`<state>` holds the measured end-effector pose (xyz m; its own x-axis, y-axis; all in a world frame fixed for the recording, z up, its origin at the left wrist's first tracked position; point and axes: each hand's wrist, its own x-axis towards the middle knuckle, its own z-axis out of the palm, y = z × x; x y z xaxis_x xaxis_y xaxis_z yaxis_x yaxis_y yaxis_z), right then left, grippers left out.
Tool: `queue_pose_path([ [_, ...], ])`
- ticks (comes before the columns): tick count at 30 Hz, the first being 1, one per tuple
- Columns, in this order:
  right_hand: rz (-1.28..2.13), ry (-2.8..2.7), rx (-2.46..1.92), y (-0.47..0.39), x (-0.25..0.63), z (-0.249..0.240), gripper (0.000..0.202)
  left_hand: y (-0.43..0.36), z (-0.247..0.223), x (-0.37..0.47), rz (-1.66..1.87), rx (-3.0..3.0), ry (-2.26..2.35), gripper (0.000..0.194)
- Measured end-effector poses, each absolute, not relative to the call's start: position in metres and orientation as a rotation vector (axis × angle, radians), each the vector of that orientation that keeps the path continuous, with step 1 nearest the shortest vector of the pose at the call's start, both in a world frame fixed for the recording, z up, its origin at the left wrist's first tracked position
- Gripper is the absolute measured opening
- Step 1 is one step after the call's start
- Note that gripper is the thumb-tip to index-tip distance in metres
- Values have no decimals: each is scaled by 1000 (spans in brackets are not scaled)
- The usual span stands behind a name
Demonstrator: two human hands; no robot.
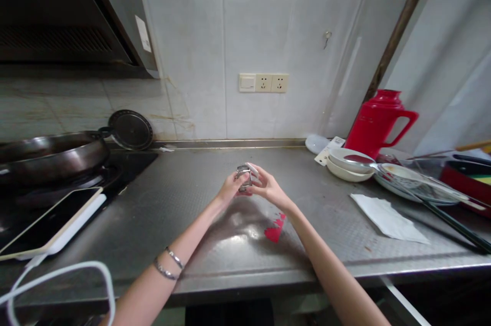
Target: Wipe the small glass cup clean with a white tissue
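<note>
Over the middle of the steel counter, both hands come together around a small, silvery, frame-like metal object whose kind I cannot make out. My left hand grips it from the left, thumb across its front. From the right, my right hand holds the same object with bent fingers, the index finger near its top. The fingers cover part of it. A torn red patch lies flat on the counter near my right forearm.
Left, a large pan sits on the stove, with a phone and white cable in front. On the right stand a red thermos jug, stacked bowls and a folded white tissue. Wall sockets face me.
</note>
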<state>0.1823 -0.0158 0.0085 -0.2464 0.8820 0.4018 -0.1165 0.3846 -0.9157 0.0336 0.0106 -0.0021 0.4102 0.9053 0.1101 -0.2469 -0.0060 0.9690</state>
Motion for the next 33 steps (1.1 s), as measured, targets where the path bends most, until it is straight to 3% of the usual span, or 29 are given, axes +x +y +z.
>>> queue_pose_path([
  [4,1010,-1496,-797,-12,180,4,69,15,-4,27,983,1248,609,63],
  [9,920,-1466,-889,-11,183,9,60,23,-10,21,1013,1399,568,117],
  [11,869,-1481,-927,-12,182,11,57,24,-16,24,1088,1498,621,125],
  [19,948,-1456,-849,-10,177,6,50,19,-22,33,1301,1789,852,86],
  [33,357,-1645,-883,-22,173,8,27,10,-21,36,1273,1976,1020,77],
])
